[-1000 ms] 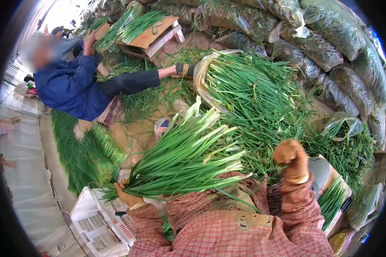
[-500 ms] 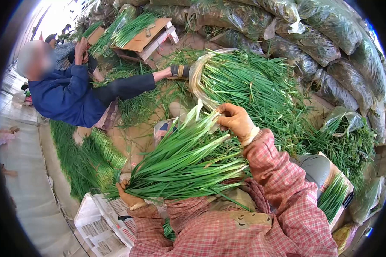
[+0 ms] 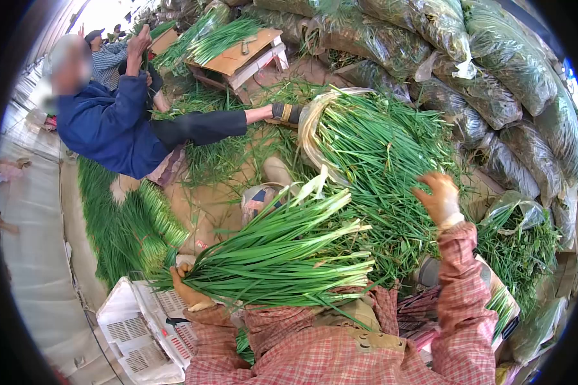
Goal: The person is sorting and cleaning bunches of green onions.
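Observation:
A loose bunch of garlic chives (image 3: 276, 256) lies across my lap, green tips to the left and pale stem ends to the right. My left hand (image 3: 189, 290), in a tan glove, is wrapped around its leafy end. My right hand (image 3: 439, 197), gloved alike, hovers with fingers apart beside the large heap of chives (image 3: 379, 141), holding nothing I can see. That heap spills from an opened clear plastic bag (image 3: 309, 128) in front of me. A pale, wilted leaf (image 3: 315, 183) sticks up from the bunch's upper edge.
A person in a blue jacket (image 3: 109, 128) sits at the left, one leg stretched toward the bag. Tied chive bundles (image 3: 135, 237) stand below them. A white plastic crate (image 3: 138, 327) is by my left arm. Stuffed plastic sacks (image 3: 507, 70) are stacked at the right; a wooden stool (image 3: 241, 58) bears more chives.
My right hand has let go of the stem ends and moved right, its fingers spreading. My left hand keeps its hold on the bunch. The other person's hands have risen.

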Demonstrator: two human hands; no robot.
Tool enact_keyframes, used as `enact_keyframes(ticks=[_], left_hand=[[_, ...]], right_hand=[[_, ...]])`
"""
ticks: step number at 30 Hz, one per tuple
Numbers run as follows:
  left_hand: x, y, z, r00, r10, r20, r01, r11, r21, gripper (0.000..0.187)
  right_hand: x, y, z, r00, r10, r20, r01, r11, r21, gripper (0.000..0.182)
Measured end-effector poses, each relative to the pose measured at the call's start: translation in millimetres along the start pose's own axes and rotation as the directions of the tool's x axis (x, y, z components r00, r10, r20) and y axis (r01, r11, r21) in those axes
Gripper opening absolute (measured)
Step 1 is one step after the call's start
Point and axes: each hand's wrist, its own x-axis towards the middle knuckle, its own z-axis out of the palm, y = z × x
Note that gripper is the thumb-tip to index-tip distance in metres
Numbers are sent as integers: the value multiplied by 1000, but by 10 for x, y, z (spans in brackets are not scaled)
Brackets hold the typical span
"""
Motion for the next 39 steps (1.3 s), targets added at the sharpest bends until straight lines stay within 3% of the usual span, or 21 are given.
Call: enact_keyframes(ticks=[1, 2, 3, 5, 8, 11, 14, 15, 17, 20, 22, 23, 25, 27, 28, 31, 32, 33, 35, 37, 39], left_hand=[[38, 14, -28, 999, 5, 43, -4, 1000, -8, 33], [27, 40, 15, 1000, 21, 24, -20, 1000, -14, 33], [-12, 50, 97, 999, 40, 5, -40, 999, -23, 33], [-97, 75, 255, 997, 71, -28, -72, 997, -29, 34], [-123, 116, 296, 998, 57, -36, -59, 997, -50, 35], [-24, 91, 100, 1000, 19, 13, -18, 998, -65, 35], [-23, 101, 119, 1000, 11, 23, -9, 998, -69, 34], [-17, 102, 113, 999, 4, 37, -1, 997, -78, 33], [25, 91, 64, 999, 1, 48, 3, 996, -84, 34], [60, 70, 44, 991, -43, 123, 51, 997, -63, 34], [56, 98, 122, 991, -47, 125, 54, 997, -53, 33], [22, 79, 219, 996, -18, 86, 24, 997, -73, 33], [-31, 94, 300, 998, 28, 49, -24, 996, -87, 34], [-64, 118, 333, 997, 45, 65, -40, 996, -73, 35], [-90, 122, 344, 996, 66, 51, -64, 997, -44, 35], [-84, 130, 312, 995, 80, 52, -77, 996, -44, 35], [-77, 135, 289, 994, 87, 58, -85, 995, -42, 35], [-69, 131, 264, 993, 95, 64, -92, 995, -41, 35], [-79, 128, 253, 994, 85, 68, -83, 996, -38, 35], [-119, 130, 294, 996, 65, 58, -62, 997, -48, 34], [-149, 134, 327, 995, 94, 28, -94, 995, -30, 34]], right_hand=[[130, -407, 33, 978, -120, -169, 150, 974, 173, 29], [223, -810, 22, 970, -209, -124, 234, 942, 242, 37], [324, -1138, 33, 963, -224, 153, 188, 957, 221, 47], [380, -1602, 253, 925, -252, 283, 265, 964, -7, 38], [297, -1747, 528, 940, -126, 318, -38, 885, 464, 34], [145, -1553, 454, 954, -299, 17, 298, 943, -148, 16], [125, -691, 157, 993, -84, 82, 91, 992, -83, 10], [68, -280, 168, 994, -90, 56, 103, 940, -326, 19], [10, 444, 216, 911, 262, 319, 71, 661, -747, 26], [137, -208, -122, 994, -91, 58, 107, 908, -406, 34], [321, -894, -3, 942, -336, 2, 334, 937, 101, 41], [312, -1194, 142, 911, -401, -90, 407, 912, 56, 40], [338, -1677, 313, 898, -400, 185, 404, 914, 16, 39], [322, -1870, 386, 845, -447, 295, 411, 894, 177, 39], [285, -1912, 471, 843, -491, 219, 457, 869, 188, 29], [213, -1838, 617, 831, -544, 114, 554, 826, -100, 21], [215, -1760, 570, 838, -546, 6, 544, 834, -89, 16], [223, -1682, 503, 847, -529, 43, 528, 833, -165, 6], [189, -1391, 437, 900, -436, 18, 436, 900, 0, 5], [170, -969, 435, 973, -229, -21, 230, 969, 95, 5], [234, -600, 432, 999, -35, -5, 35, 999, -8, 7]])
